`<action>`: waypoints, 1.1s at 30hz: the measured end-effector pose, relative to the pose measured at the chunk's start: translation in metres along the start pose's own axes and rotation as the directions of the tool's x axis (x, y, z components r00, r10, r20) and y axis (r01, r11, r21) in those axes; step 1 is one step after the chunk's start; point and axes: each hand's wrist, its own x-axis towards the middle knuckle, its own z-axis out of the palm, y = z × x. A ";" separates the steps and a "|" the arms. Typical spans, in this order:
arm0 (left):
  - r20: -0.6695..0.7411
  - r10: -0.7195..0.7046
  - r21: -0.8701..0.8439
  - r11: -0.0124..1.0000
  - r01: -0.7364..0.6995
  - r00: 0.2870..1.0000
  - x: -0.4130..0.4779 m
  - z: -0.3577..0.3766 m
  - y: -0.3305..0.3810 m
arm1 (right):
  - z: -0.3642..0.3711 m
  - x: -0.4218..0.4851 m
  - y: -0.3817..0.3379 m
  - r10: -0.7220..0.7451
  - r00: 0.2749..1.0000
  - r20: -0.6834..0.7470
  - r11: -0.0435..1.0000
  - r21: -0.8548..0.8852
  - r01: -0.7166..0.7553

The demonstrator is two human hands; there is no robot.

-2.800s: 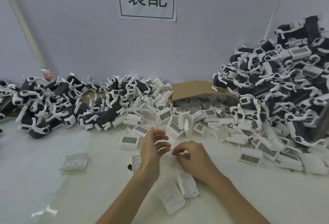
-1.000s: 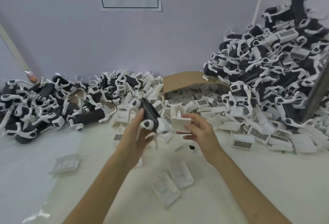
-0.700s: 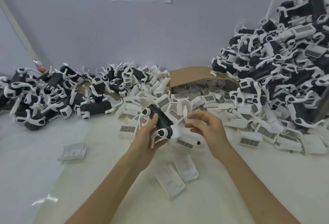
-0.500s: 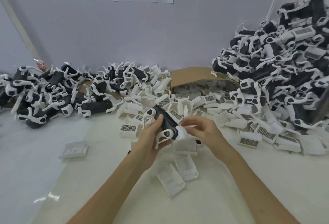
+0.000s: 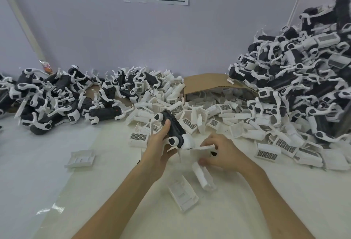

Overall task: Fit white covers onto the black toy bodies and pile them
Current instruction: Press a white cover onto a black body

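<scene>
Black plastic fills the left hand (image 5: 158,150): its fingers wrap a black toy body (image 5: 171,129), held tilted just in front of the cardboard box (image 5: 207,82), its white end towards the right hand (image 5: 225,156). That hand, also in front of the box, pinches a white cover (image 5: 204,147) just beside that end. Loose covers (image 5: 220,112) spill from the box mouth. Right of the box rises a tall pile of black-and-white toys (image 5: 303,79); left of it lies a lower heap of bodies (image 5: 62,101).

Toy body (image 5: 173,128) and cover (image 5: 203,147) are probably matt plastic, box (image 5: 205,82) matt cardboard.
</scene>
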 end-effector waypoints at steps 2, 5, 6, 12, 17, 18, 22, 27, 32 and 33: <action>-0.006 -0.005 -0.004 1.000 0.005 1.000 0.000 0.000 -0.001 | 0.004 0.001 -0.002 -0.038 0.995 -0.093 0.999 0.011 0.040; 0.007 -0.020 -0.010 1.000 0.020 1.000 0.001 -0.001 -0.002 | 0.003 0.001 -0.004 -0.027 0.973 -0.231 0.986 0.152 0.063; 0.018 -0.028 -0.013 1.000 0.028 0.999 0.002 -0.002 -0.003 | 0.002 0.001 -0.004 -0.019 0.962 -0.272 0.976 0.205 0.077; 0.133 -0.091 -0.023 0.995 0.095 0.987 0.004 -0.005 -0.005 | 0.001 0.003 -0.009 0.065 0.928 -0.367 0.873 0.472 0.126; 0.162 -0.036 0.031 0.999 0.031 0.986 0.004 -0.002 -0.010 | 0.003 0.003 -0.017 0.018 0.984 -0.180 0.590 0.796 0.135; 0.166 -0.024 0.041 0.999 0.017 0.986 0.004 -0.001 -0.010 | 0.003 0.003 -0.018 0.008 0.986 -0.165 0.561 0.817 0.132; 0.215 0.061 0.134 0.987 -0.091 0.975 0.001 -0.001 -0.009 | 0.003 0.002 -0.022 0.028 0.980 -0.197 0.656 0.743 0.130; 0.205 0.141 0.173 0.969 -0.177 0.969 -0.002 0.001 -0.009 | 0.002 -0.004 -0.026 -0.025 0.952 -0.307 0.732 0.643 0.226; 0.186 0.192 0.187 0.956 -0.226 0.964 -0.001 0.001 -0.012 | 0.002 -0.006 -0.031 -0.032 0.935 -0.354 0.723 0.637 0.266; 0.178 0.201 0.184 0.955 -0.233 0.963 -0.001 0.002 -0.012 | 0.002 -0.007 -0.033 -0.042 0.931 -0.362 0.733 0.623 0.275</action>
